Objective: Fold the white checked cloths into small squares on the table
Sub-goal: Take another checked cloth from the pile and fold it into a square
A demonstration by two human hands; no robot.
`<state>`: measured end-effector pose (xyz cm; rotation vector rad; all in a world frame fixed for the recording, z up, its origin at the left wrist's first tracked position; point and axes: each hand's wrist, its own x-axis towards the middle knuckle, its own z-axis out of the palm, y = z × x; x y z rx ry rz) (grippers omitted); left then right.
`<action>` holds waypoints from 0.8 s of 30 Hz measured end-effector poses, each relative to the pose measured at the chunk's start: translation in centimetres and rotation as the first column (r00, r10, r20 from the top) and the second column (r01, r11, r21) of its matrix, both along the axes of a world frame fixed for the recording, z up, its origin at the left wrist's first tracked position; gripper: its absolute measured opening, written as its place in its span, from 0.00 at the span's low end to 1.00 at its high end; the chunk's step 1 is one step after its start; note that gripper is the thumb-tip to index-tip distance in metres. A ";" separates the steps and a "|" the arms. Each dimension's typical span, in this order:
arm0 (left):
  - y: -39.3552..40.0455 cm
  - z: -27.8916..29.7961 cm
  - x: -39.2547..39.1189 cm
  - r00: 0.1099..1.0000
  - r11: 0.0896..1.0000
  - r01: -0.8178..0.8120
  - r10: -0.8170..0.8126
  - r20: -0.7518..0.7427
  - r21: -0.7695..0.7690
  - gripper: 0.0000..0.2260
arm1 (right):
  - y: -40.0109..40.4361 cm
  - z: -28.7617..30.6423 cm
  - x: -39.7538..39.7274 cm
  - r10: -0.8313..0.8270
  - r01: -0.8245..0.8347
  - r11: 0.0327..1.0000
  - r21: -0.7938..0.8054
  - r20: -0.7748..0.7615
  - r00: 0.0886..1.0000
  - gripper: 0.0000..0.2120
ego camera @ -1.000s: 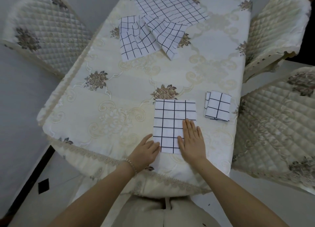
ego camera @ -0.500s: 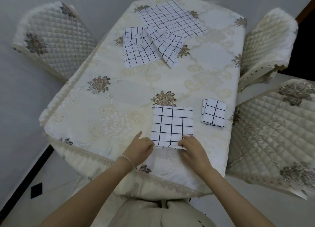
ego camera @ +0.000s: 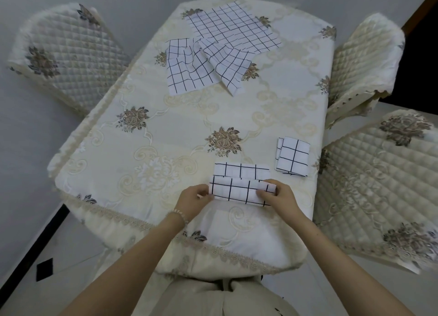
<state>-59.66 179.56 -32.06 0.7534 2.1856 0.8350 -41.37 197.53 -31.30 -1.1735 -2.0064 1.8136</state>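
A white checked cloth (ego camera: 239, 185) lies near the table's front edge, its near half lifted and turned over toward the far half. My left hand (ego camera: 194, 198) pinches the lifted edge at its left corner. At the right corner, my right hand (ego camera: 278, 196) pinches the same edge. A small folded checked square (ego camera: 294, 155) rests to the right of it. Farther back lie three unfolded checked cloths: a large one (ego camera: 233, 30), a left one (ego camera: 187, 68) and a middle one (ego camera: 228, 66), overlapping each other.
The table (ego camera: 166, 138) wears a cream floral cloth with a lace hem. Quilted chairs stand at the far left (ego camera: 64, 55), the far right (ego camera: 365, 62) and the near right (ego camera: 384, 187), close to the table's edges.
Both hands went from pressing the cloth flat to gripping its near edge, then lifted that edge and carried it away from me over the far half.
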 end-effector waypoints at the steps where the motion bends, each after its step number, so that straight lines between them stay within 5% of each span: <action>1: 0.3 -0.2 0.0 0.999 0.999 -0.039 0.039 0.031 -0.010 0.09 | 0.1 -0.4 0.0 -0.015 0.015 1.000 0.002 0.033 0.999 0.03; 4: 1.0 -0.8 0.0 0.994 0.994 -0.094 0.097 0.048 -0.057 0.07 | 0.1 -1.7 0.1 -0.063 0.060 0.998 0.029 0.137 0.989 0.11; 13: 3.0 -1.7 -0.1 0.975 0.975 -0.205 0.211 0.066 -0.080 0.07 | 0.2 -3.1 -2.2 -0.209 0.175 0.968 0.181 0.192 0.959 0.03; 24: 3.8 -2.2 -0.8 0.994 0.981 -0.077 0.061 -0.089 -0.180 0.04 | -0.2 -4.9 -3.6 -0.288 0.140 0.902 0.407 0.329 0.899 0.06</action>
